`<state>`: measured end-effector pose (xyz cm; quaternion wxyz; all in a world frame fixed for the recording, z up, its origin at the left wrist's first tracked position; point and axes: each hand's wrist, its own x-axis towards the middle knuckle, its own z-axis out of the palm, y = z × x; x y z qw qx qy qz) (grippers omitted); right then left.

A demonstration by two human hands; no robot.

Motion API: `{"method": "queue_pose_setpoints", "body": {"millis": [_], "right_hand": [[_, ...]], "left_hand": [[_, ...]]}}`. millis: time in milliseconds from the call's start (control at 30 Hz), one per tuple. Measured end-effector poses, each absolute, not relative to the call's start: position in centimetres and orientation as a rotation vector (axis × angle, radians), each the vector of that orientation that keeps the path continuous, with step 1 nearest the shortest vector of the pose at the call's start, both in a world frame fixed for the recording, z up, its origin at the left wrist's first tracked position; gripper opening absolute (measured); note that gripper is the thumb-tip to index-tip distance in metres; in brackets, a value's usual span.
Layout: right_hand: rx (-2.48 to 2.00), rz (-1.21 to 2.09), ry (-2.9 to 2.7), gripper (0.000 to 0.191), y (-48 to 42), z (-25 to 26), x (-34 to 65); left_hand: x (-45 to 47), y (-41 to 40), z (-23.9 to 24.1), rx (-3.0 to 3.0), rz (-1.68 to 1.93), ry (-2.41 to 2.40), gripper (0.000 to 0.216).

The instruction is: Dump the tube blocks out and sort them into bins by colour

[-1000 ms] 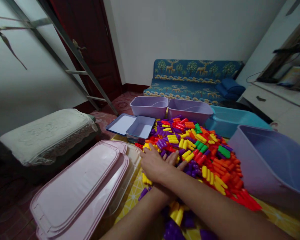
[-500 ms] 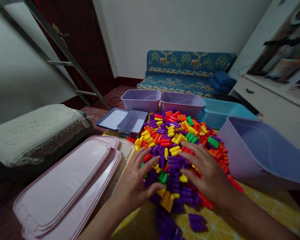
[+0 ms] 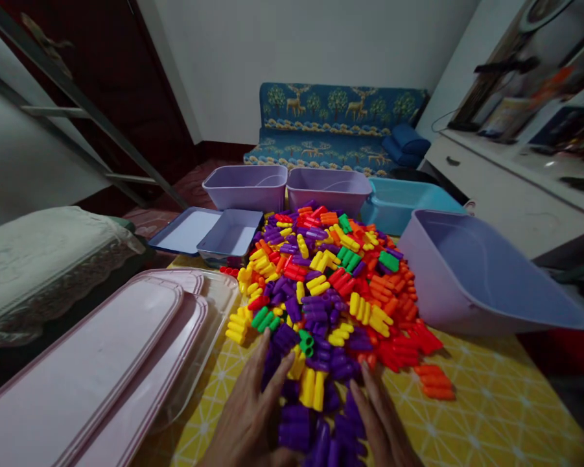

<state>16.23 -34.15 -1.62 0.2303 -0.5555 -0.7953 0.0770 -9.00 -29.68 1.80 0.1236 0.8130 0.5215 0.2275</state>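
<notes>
A big heap of short plastic blocks (image 3: 330, 285) in purple, yellow, red, orange and green covers the yellow patterned tabletop (image 3: 490, 408). My left hand (image 3: 250, 415) lies flat at the near edge of the heap, fingers stretched out toward purple and yellow blocks. My right hand (image 3: 382, 425) lies flat beside it, fingers spread against purple blocks. Between both hands sits a clump of purple blocks (image 3: 315, 431). Neither hand grips anything.
Pink lids (image 3: 92, 383) are stacked at the left over a clear bin. Two lilac tubs (image 3: 245, 187) (image 3: 328, 188) and a blue tub (image 3: 403, 204) line the far side; a small tub and lid (image 3: 214, 233) sit left, and a tilted lilac tub (image 3: 481, 272) right.
Both hands have slid back toward me from the middle of the heap to its near edge, dragging blocks along. The view has tilted down and to the right.
</notes>
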Motion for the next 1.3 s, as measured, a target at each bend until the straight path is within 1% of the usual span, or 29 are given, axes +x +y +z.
{"method": "queue_pose_setpoints", "body": {"millis": [133, 267, 333, 467, 500, 567, 667, 733, 800, 900, 933, 1000, 1067, 1133, 1200, 1300], "right_hand": [[-1.466, 0.161, -2.189, 0.086, -31.4, 0.3, 13.2], [-1.403, 0.208, -2.161, 0.084, -29.4, 2.3, 12.2], [-1.382, 0.294, -2.105, 0.076, -28.0, 3.7, 12.2], [-1.323, 0.564, -1.853, 0.060, -23.3, 6.7, 11.8], [-1.295, 0.612, -1.800, 0.058, -21.9, 7.4, 11.7], [-1.287, 0.658, -1.769, 0.054, -19.0, 8.6, 11.7], [-1.287, 0.662, -1.819, 0.056, -15.8, 10.1, 12.5], [-1.312, 0.625, -1.802, 0.058, -14.8, 10.8, 13.9], [-1.397, 0.470, -1.751, 0.054, -14.4, 11.0, 15.9], [-1.590, 0.077, -1.712, 0.047, -14.3, 10.4, 19.2], [-1.672, -0.036, -1.707, 0.048, -14.3, 10.0, 20.1], [-1.894, -0.146, -1.702, 0.052, -14.3, 9.2, 21.4], [-2.147, -0.151, -1.699, 0.057, -14.3, 8.4, 21.7], [-2.306, -0.137, -1.702, 0.062, -14.0, 7.9, 21.3], [-2.331, -0.096, -1.692, 0.066, -13.6, 7.6, 20.5], [-2.261, 0.148, -1.674, 0.071, -12.6, 7.5, 19.6]], "left_hand": [[-6.9, -28.7, 1.7, 2.374, 0.707, 1.375, 0.101], [-5.3, -27.2, 2.9, 2.117, 0.835, 1.318, 0.094], [-4.7, -25.7, 4.1, 2.024, 0.920, 1.283, 0.089], [-4.1, -21.4, 6.7, 1.830, 1.053, 1.230, 0.071], [-4.0, -20.1, 7.3, 1.801, 1.071, 1.205, 0.070], [-3.9, -17.7, 8.3, 1.833, 1.093, 1.160, 0.077], [-3.8, -14.7, 9.8, 1.983, 1.049, 1.170, 0.085], [-4.1, -13.3, 10.6, 2.073, 1.024, 1.245, 0.087], [-4.7, -12.3, 11.1, 2.139, 1.031, 1.369, 0.084], [-5.8, -11.3, 11.2, 2.153, 1.031, 1.667, 0.069], [-6.1, -11.1, 11.1, 2.138, 0.999, 1.786, 0.064], [-6.4, -10.6, 10.9, 2.100, 0.866, 2.005, 0.057], [-6.5, -10.2, 10.7, 2.073, 0.689, 2.164, 0.053], [-6.3, -9.8, 10.7, 2.068, 0.548, 2.248, 0.054], [-6.2, -9.4, 10.6, 2.075, 0.468, 2.272, 0.057], [-6.3, -9.0, 10.2, 2.085, 0.448, 2.258, 0.060]]}}
